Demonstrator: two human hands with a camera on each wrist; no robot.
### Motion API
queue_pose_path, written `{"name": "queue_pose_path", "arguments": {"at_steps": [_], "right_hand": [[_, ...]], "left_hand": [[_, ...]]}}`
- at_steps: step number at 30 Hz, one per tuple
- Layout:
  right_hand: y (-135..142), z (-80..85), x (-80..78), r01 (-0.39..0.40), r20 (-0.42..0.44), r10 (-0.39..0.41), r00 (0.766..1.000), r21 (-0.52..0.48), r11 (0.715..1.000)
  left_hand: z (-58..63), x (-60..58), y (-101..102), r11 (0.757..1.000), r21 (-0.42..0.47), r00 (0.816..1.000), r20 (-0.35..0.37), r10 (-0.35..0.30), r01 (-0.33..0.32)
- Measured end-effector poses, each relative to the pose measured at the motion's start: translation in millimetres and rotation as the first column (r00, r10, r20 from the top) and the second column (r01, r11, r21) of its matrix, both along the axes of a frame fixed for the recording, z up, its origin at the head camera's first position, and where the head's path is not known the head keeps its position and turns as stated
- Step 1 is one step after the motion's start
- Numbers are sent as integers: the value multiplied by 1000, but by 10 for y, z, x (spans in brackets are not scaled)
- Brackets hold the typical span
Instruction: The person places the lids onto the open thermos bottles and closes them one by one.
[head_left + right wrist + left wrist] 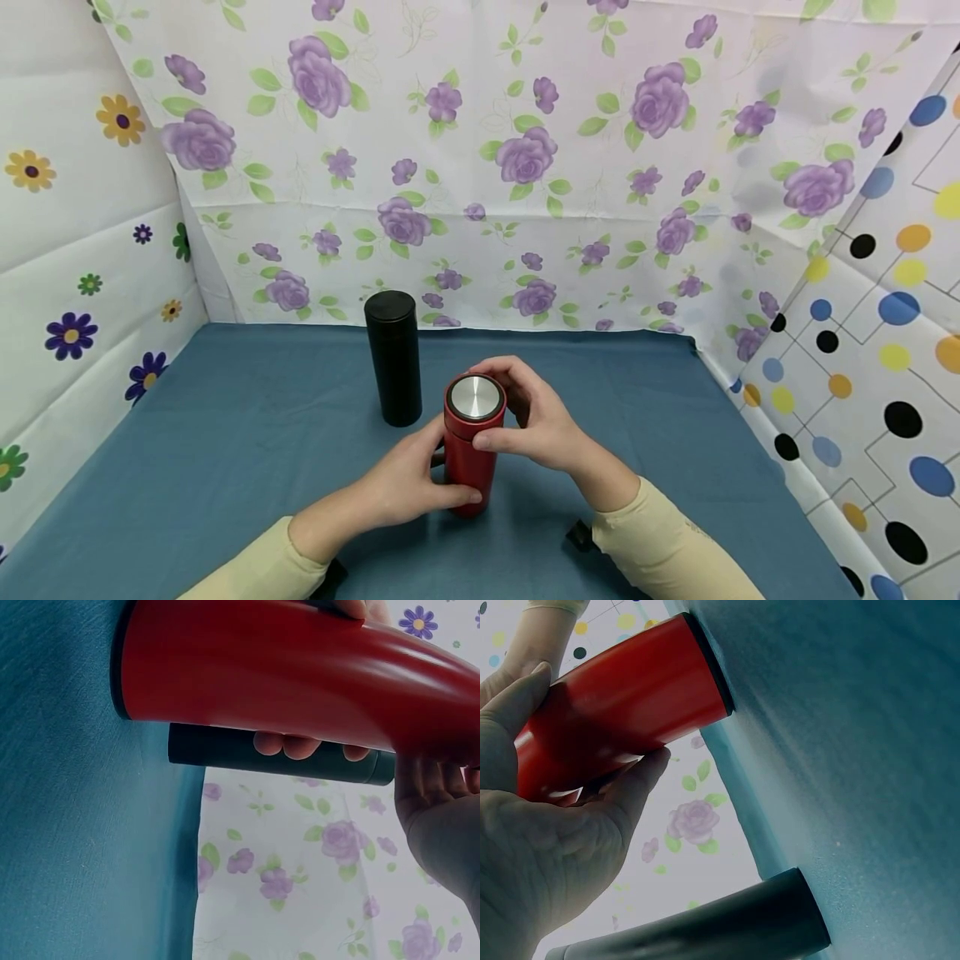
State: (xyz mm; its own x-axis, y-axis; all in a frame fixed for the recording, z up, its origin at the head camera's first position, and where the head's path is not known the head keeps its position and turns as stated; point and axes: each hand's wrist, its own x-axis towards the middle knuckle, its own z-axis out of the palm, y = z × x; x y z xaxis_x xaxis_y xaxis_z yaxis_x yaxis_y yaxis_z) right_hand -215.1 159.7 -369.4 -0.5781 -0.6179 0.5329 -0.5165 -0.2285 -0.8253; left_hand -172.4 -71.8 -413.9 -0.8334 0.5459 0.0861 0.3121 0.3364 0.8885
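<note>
A red thermos flask (474, 467) with a silver-topped lid (477, 397) stands upright on the blue cloth. Around its lower body my left hand (401, 483) is wrapped, thumb in front and fingers behind. My right hand (542, 421) grips it near the top, its thumb just below the lid. In the left wrist view the red flask (622, 697) lies between the left thumb and fingers, its base against the cloth. The right wrist view shows the left fingertips (300, 747) reaching round the far side of the red flask (270, 667).
A black thermos flask (394, 358) stands upright behind and left of the red one. Blue cloth (262, 433) covers the table. Floral sheets (480, 167) hang behind and at the sides. Small black objects show by the right sleeve (579, 536) and the left sleeve.
</note>
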Motion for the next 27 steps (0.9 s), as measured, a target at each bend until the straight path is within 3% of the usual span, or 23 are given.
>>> {"name": "queue_pose_path", "arguments": {"at_steps": [15,21,27], "right_hand": [[-14,-2,11,66,-49,-65,997,22,998],[7,16,-30,-49,-59,50,997,15,999],[4,62,-51,-191,-79,188,979,-23,981]], "left_hand": [[23,5,5,1000,-2,1000,18,8,-8],[24,8,4,1000,-7,1000,16,11,-11],[17,11,0,1000,-10,1000,11,13,-13]]}}
